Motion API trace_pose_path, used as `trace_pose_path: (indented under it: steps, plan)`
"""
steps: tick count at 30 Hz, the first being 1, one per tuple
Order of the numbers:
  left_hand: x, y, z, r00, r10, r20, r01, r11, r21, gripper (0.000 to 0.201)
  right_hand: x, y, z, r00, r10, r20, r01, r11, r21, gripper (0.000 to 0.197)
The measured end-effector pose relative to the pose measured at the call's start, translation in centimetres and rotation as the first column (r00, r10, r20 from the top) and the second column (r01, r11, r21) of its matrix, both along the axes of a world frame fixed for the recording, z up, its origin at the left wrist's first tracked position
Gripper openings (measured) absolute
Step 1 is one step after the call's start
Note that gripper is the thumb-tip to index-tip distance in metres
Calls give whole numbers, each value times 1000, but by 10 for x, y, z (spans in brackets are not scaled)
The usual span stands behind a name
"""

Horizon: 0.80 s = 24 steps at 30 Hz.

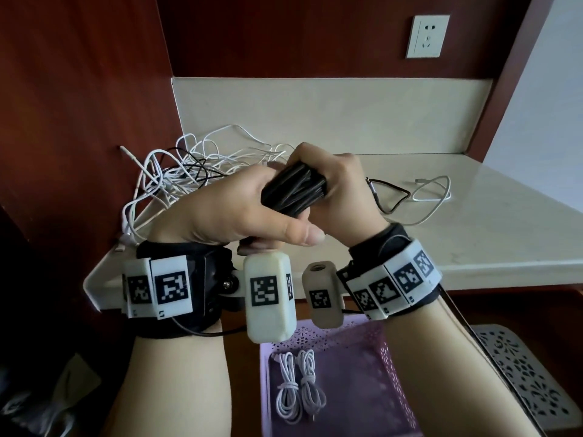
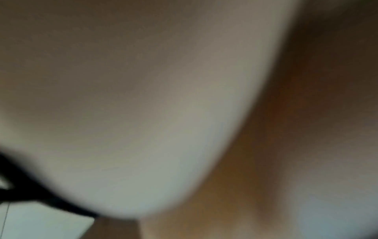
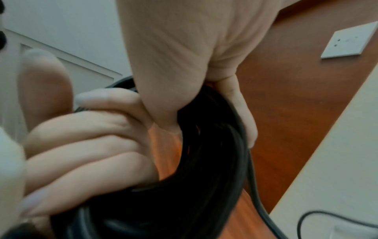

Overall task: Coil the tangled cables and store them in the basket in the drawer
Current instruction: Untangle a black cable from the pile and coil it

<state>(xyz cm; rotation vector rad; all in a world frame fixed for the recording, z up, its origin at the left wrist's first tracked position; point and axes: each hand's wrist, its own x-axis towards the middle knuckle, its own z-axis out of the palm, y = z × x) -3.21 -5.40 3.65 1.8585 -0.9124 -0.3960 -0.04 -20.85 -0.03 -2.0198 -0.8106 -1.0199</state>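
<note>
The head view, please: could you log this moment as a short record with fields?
held item: black cable bundle, coiled
left hand: grips the bundle
right hand: grips the bundle
purple basket: holds two coiled white cables
countertop: white tangle at left, loose white cable and brown cable at right
left wrist view: blurred, unreadable

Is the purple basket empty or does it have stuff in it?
Not empty. The purple basket holds two coiled white cables lying side by side; the rest of its floor looks bare.
</note>
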Motion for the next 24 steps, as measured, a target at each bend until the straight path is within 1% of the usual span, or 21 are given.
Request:
trace_pose_path:
  steps: [3,4,5,6,7,8,9,10,11,12,13,14,15,16,17,19,20,22,24]
  plan:
    - [-3,-5,2,994,71,82,-72,997,7,18,2,-8,4,998,-41,51,42,999,-10,12]
    - [-4,-5,3,988,113,107,-114,993,7,18,1,-11,6,997,-43,64,46,998,-38,13]
    - [-4,-6,3,978,160,135,-164,986,14,23,0,-14,8,996,-48,72,53,996,-72,12]
    - [-4,-7,2,956,225,186,-236,971,35,34,-1,-17,10,996,-55,77,63,993,-105,10]
    - [-2,-8,2,912,313,265,-344,936,78,48,-2,-19,12,994,-70,83,81,988,-129,8]
    - [1,-8,0,850,387,358,-456,880,131,62,-1,-21,13,991,-92,92,105,983,-149,8]
    - [3,-9,-1,801,427,420,-531,831,168,79,-2,-22,14,989,-115,98,130,978,-165,8]
    - [7,-10,-2,805,423,417,-527,832,174,97,-2,-24,15,986,-123,111,141,975,-174,10]
    - [9,-12,-3,854,379,356,-450,882,140,111,-3,-25,17,985,-122,122,143,973,-180,11]
    - [12,-14,-6,919,299,259,-326,943,67,119,-6,-26,19,986,-107,130,130,975,-179,11]
    - [16,-15,-9,966,195,168,-194,981,-20,120,-9,-28,21,988,-82,129,104,980,-173,9]
    - [15,-17,-11,989,89,116,-79,993,-86,112,-11,-29,23,989,-58,133,79,984,-159,4]
    - [12,-20,-12,996,4,88,8,991,-132,97,-14,-30,25,988,-51,145,71,989,-133,11]
    - [9,-23,-11,996,-51,67,61,985,-159,84,-15,-30,27,984,-50,169,70,991,-112,20]
    - [8,-27,-10,994,-92,50,99,979,-179,75,-17,-31,28,980,-48,191,67,993,-94,25]
    - [8,-30,-13,991,-125,46,133,966,-220,67,-18,-30,28,975,-47,219,65,995,-74,26]
    - [7,-31,-14,991,-128,42,135,957,-256,65,-18,-31,28,975,-46,219,63,996,-70,25]
    - [9,-28,-20,991,-132,-14,121,939,-323,62,-18,-31,27,977,-48,208,65,995,-73,21]
    - [11,-26,-25,989,-131,-63,101,933,-344,58,-17,-30,25,980,-47,191,62,995,-76,16]
